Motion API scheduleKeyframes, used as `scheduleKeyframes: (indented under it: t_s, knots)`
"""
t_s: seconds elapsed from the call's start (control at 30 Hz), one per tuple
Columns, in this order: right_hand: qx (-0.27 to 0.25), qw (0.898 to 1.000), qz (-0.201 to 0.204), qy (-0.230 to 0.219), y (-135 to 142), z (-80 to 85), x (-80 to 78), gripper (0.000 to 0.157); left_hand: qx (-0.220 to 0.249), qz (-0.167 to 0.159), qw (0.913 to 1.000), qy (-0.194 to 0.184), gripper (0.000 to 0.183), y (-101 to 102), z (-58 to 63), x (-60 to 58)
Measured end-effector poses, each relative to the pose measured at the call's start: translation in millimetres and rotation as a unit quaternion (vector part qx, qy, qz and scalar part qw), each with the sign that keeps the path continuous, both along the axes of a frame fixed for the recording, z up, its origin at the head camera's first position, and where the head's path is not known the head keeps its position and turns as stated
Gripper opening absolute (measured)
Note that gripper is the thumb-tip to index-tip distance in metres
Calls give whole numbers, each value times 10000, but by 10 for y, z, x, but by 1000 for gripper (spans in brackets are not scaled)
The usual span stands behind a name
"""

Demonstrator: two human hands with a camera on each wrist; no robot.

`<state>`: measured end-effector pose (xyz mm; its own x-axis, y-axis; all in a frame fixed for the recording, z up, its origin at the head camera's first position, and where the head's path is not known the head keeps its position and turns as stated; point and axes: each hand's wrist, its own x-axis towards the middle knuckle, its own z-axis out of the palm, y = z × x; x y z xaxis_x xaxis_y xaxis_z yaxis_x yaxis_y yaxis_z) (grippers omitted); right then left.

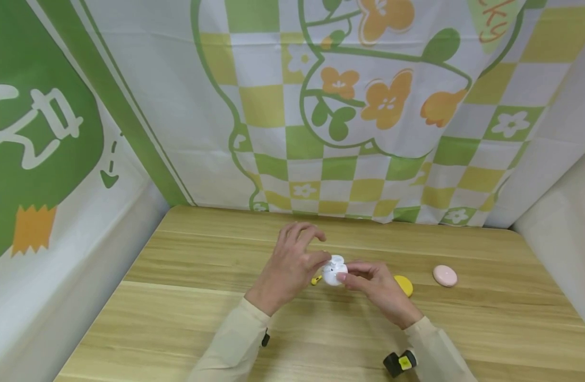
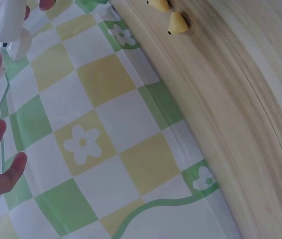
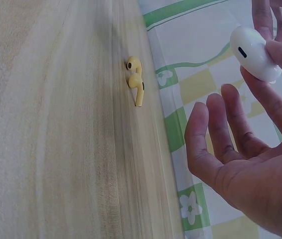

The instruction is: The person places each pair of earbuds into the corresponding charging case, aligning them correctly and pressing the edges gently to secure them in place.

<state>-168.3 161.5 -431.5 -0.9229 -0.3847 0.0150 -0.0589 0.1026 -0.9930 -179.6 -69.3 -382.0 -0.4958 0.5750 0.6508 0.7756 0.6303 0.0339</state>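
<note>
One white case (image 1: 333,277) hangs above the counter (image 1: 187,302), pinched by the right hand (image 1: 380,291), the left hand (image 1: 289,262) at its top edge, grip impossible to tell, and a slip on that smooth shell could drop it!

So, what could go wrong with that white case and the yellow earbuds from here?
The right hand holds the white case up off the table, so it might slip and drop. The yellow earbuds lie loose on the wood, so a stray brush or the falling case could knock them away.
</note>
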Motion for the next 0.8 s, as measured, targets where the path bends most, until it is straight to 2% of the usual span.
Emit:
scheduleKeyframes:
  t_s: [0.27, 0.53, 0.8]
  knots:
    - [-62, 9999, 113, 24, 5, -1, 1, 27, -149, -175, 9997, -121, 14, 5, 10, -3]
    - [-87, 9999, 135, 62, 9, -11, 0, 26, -258, -293, 9992, -120, 27, 5, 2, -13]
    - [-92, 9996, 196, 183, 7, -15, -3, 26, -415, -281, 9985, -213, 31, 16, 4, -16]
